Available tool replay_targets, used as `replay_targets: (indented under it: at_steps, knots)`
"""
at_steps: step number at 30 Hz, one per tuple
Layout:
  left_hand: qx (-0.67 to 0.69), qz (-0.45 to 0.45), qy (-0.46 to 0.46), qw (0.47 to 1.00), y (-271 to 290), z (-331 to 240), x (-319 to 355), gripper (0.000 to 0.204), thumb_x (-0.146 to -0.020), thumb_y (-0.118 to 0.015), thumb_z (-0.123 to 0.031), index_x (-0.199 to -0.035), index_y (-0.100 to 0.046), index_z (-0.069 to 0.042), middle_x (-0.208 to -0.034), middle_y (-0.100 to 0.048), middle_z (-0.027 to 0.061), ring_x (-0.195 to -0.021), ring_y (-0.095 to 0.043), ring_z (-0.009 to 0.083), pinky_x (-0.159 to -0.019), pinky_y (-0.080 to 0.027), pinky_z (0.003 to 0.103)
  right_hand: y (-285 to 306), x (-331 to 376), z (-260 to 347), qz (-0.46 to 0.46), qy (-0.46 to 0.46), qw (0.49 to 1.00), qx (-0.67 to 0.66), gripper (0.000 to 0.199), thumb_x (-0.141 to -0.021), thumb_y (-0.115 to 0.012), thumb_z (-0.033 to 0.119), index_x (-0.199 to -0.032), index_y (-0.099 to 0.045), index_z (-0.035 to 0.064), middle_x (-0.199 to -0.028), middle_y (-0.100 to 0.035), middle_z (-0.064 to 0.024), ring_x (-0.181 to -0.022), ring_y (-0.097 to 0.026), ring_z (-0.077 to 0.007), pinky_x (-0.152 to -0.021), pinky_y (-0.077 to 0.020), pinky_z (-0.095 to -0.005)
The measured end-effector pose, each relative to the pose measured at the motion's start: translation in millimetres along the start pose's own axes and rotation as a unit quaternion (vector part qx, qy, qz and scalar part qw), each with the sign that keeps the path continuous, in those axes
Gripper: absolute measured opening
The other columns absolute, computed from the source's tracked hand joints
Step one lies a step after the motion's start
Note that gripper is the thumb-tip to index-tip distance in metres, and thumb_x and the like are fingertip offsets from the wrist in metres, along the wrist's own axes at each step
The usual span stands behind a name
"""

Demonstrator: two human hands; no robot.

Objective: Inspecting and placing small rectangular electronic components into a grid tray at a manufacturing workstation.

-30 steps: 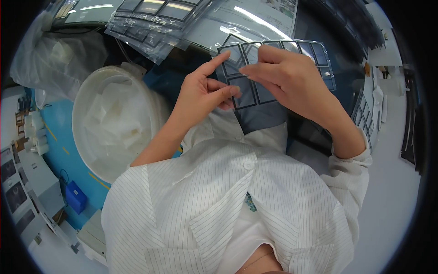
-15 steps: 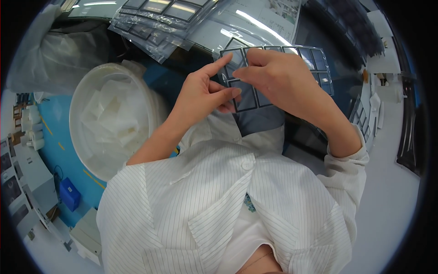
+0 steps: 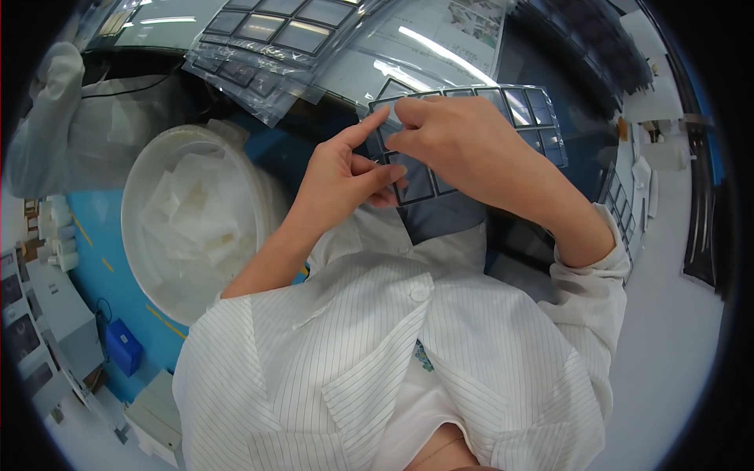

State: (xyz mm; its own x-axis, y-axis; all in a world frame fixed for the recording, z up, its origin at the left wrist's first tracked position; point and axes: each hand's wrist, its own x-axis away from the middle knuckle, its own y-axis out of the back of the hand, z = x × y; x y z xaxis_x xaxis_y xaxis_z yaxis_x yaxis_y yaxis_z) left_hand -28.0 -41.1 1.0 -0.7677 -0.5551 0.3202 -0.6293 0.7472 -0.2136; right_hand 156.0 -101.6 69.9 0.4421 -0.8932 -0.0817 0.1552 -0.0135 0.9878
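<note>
A flat sheet of dark-framed, glossy rectangular panels in clear film [image 3: 414, 177] lies in front of me, its left end between my hands. My left hand [image 3: 339, 179] grips that end, thumb over the lower edge and index finger stretched along the upper corner; its other fingers curl partly out of sight behind the sheet. My right hand [image 3: 465, 143] reaches across the sheet from the right, thumb and index finger pinched together just above the panels near the left end. Whatever is in that pinch, if anything, is too small to make out.
More framed panels in clear film [image 3: 271, 30] are stacked on the glossy tabletop at the far left. A round white bin [image 3: 135, 263] with crumpled pale sheets [image 3: 188, 204] stands by my left arm. A blue box [image 3: 123, 347] sits on the floor. Dark panels [image 3: 609, 47] lie far right.
Both hands and the sheet have shifted slightly left and nearer to me. The pinching right hand stays over the sheet's left end; the whole view has also moved a little.
</note>
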Motion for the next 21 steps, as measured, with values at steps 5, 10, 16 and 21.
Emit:
replay_targets:
  at_steps: [5, 10, 16, 21]
  knots:
    - [0.006, 0.002, -0.001, 1.0, -1.7, 0.6, -1.0, 0.07, -0.086, -0.066, 0.0, -0.147, -0.034, -0.008, -0.079, -0.072, 0.0117, -0.064, -0.068, 0.0125, -0.058, -0.056, 0.023, 2.7, 4.3, -5.1, 0.001, 0.001, 1.0, 0.025, 0.023, -0.07, -0.068, 0.006, -0.093, -0.071, 0.0042, -0.081, -0.056, -0.007, -0.076, -0.063, -0.0227, -0.061, -0.0499, -0.0329]
    - [0.011, -0.003, -0.004, 1.0, -0.6, 3.3, -0.9, 0.071, -0.085, -0.068, 0.0, -0.147, -0.034, -0.007, -0.079, -0.072, 0.0118, -0.063, -0.067, 0.0117, -0.058, -0.055, 0.023, 10.1, 10.4, -8.0, 0.036, -0.036, 0.997, 0.053, 0.022, -0.069, -0.068, 0.005, -0.091, -0.072, 0.0035, -0.08, -0.057, -0.0067, -0.077, -0.064, -0.0233, -0.063, -0.0504, -0.0337]
    - [-0.012, -0.005, -0.01, 1.0, 0.5, 2.2, -2.8, 0.073, -0.084, -0.07, -0.002, -0.147, -0.034, -0.006, -0.078, -0.072, 0.0116, -0.061, -0.066, 0.0109, -0.057, -0.054, 0.022, 7.3, 15.4, -11.8, 0.023, -0.045, 0.997, 0.058, 0.021, -0.068, -0.068, 0.004, -0.088, -0.071, 0.0028, -0.082, -0.058, -0.0074, -0.077, -0.064, -0.0246, -0.064, -0.0507, -0.0343]
    - [-0.013, -0.005, -0.004, 1.0, -0.4, 0.0, -2.3, 0.073, -0.084, -0.068, 0.0, -0.147, -0.032, -0.006, -0.077, -0.071, 0.0118, -0.062, -0.066, 0.0107, -0.057, -0.054, 0.022, 8.5, 16.5, -11.6, 0.022, -0.044, 0.997, 0.052, 0.019, -0.068, -0.068, 0.003, -0.086, -0.071, 0.0019, -0.082, -0.059, -0.0076, -0.078, -0.064, -0.0248, -0.065, -0.051, -0.0343]
